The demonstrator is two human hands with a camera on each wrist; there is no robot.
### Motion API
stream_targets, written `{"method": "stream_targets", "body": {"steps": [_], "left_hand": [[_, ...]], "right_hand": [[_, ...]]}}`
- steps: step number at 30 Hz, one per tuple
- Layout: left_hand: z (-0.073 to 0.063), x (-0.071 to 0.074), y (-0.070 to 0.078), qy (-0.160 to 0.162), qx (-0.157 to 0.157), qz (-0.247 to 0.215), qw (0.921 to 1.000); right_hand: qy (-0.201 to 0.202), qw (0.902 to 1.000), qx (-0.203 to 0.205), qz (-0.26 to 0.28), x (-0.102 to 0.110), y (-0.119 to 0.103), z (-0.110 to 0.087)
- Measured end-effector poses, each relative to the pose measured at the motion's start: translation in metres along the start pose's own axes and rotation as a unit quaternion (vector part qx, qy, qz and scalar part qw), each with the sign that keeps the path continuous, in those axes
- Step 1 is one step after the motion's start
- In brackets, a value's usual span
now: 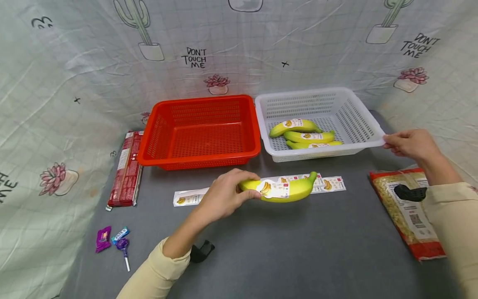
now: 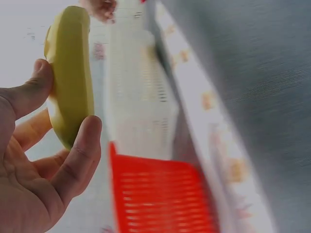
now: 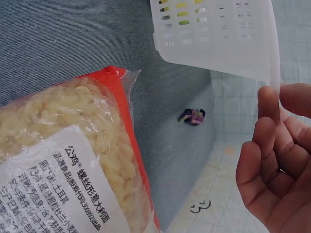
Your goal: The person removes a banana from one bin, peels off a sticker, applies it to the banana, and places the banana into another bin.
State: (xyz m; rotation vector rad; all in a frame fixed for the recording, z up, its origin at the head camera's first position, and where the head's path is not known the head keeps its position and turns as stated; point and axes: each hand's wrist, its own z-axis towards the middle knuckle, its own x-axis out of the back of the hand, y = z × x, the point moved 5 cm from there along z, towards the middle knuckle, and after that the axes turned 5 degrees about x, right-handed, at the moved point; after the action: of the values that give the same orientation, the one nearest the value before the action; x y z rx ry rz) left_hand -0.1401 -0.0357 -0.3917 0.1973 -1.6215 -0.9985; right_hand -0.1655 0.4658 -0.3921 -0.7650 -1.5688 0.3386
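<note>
My left hand point(image 1: 228, 194) grips a yellow banana point(image 1: 300, 189) by one end, its stem pointing right. A white sticker with a banana picture point(image 1: 275, 189) lies along the banana's side. Behind it on the table are strips of matching stickers point(image 1: 332, 184). With thumb and fingers, my right hand point(image 1: 413, 145) pinches the front right corner of a white basket point(image 1: 358, 146). Inside that basket, on its left side, lie three labelled bananas point(image 1: 310, 136). The right wrist view shows the fingers point(image 3: 266, 131) curled at the basket rim.
A red basket point(image 1: 201, 162) stands left of the white one. Beyond its left side lies a red packet point(image 1: 125, 170). Two wrapped sweets and a lollipop point(image 1: 122, 245) sit at front left. At right, a bag of pasta point(image 1: 410, 211) lies under the right forearm. A printed cloth hangs behind.
</note>
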Motion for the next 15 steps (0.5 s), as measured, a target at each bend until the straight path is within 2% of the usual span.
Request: {"method": "stream_targets", "body": {"steps": [4,8,11,15], "left_hand": [[0.024,0.016,0.018,-0.001,-0.017,-0.002,0.9999],[0.060,0.023,0.032,-0.006,-0.026,0.006,0.9996],[0.091,0.021,0.042,-0.012,-0.027,0.012,0.9995],[0.128,0.010,0.053,-0.027,-0.019,0.025,0.9992]], "right_hand": [[0.007,0.9999,0.000,-0.008,-0.002,0.000,-0.001],[0.010,0.9999,0.000,-0.010,-0.003,-0.001,-0.001],[0.011,0.9999,0.001,-0.010,-0.002,-0.001,-0.001],[0.012,0.9998,0.003,-0.015,-0.002,-0.002,0.000]]}}
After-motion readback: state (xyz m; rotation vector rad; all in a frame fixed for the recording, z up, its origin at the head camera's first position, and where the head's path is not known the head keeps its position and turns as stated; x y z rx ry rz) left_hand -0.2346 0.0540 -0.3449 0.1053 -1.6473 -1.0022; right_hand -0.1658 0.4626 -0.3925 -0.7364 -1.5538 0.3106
